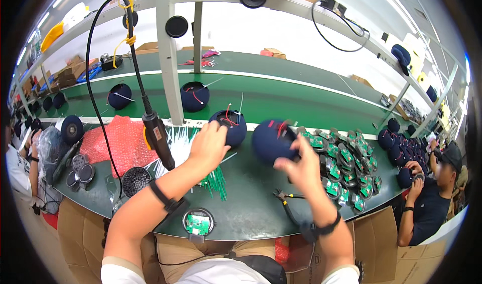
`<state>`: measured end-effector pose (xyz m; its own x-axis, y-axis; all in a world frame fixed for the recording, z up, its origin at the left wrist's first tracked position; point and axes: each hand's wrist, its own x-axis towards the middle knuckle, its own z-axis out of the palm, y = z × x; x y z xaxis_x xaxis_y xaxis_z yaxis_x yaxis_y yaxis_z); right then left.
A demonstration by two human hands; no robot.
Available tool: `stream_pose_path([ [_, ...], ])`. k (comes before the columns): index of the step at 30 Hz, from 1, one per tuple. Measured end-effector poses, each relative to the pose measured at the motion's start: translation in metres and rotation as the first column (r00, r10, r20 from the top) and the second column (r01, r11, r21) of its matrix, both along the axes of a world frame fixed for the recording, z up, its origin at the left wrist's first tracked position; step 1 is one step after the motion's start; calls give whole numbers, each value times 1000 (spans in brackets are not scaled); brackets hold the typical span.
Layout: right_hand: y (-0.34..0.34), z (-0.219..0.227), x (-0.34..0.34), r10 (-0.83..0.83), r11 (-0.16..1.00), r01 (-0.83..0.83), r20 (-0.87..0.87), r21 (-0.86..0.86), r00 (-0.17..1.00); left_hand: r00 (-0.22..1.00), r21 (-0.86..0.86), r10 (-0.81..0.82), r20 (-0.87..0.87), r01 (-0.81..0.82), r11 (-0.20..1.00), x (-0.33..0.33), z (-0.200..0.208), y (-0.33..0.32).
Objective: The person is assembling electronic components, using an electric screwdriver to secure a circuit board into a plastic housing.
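My left hand (210,142) is closed over the left side of a dark blue ball-shaped housing (237,135), which has an open top with red wires and a white cable tie sticking out. To its right, my right hand (304,169) grips a second dark blue ball-shaped housing (268,144) by its right side, thumb below and fingers above; this one is slightly blurred, and red wires show at its top. A round black part with a green circuit board (197,224) lies at the bench's near edge. Cutting pliers (284,199) rest below my right hand.
Many round parts with green boards (346,163) are heaped at right. White and green cable ties (216,183) lie beside my left forearm, near a hanging power screwdriver (158,138), a screw dish (136,181) and pink bubble wrap (118,143). More housings (195,97) stand beyond. Co-workers sit at both sides.
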<state>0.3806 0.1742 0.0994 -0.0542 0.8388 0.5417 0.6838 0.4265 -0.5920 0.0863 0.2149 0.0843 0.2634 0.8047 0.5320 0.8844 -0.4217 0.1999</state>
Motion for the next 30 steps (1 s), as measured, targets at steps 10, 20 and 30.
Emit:
stream_pose_path([
  [10, 237, -45, 63, -305, 951, 305, 282, 45, 910, 989, -79, 79, -126, -90, 993, 38, -4, 40],
  [20, -121, -47, 38, -11, 970, 175, 693, -167, 721, 896, -273, -443, -25, 421, 865, 16, 55, -74],
  [30, -154, -70, 42, -115, 992, 119, 100, -43, 988, 835, -188, -548, 47, 546, 816, 77, 46, -86],
])
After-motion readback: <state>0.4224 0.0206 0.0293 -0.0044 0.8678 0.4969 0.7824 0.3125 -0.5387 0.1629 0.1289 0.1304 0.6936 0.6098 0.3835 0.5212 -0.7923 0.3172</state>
